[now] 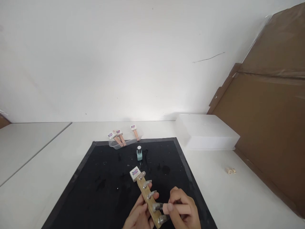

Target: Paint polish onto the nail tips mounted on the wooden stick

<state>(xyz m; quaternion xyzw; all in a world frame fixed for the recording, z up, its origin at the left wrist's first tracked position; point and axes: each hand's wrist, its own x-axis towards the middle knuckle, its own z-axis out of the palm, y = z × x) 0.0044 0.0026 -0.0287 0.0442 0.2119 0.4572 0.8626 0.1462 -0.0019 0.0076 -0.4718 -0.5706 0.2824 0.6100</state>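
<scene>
My left hand (139, 216) grips a wooden stick (145, 190) from below; the stick carries several clear nail tips and a small white label at its far end. My right hand (183, 211) holds a pale pink brush cap (179, 209) against the tip near the stick's lower end. Both hands hover over a black mat (107, 184). A small open bottle of pale teal nail polish (139, 153) stands upright farther back on the mat.
A clear tray (124, 142) at the mat's far edge holds three more labelled sticks. A white plastic box (206, 132) sits to the right by the wall. Brown cardboard (274, 127) leans at the right. Two small pale rings (231, 170) lie on the table.
</scene>
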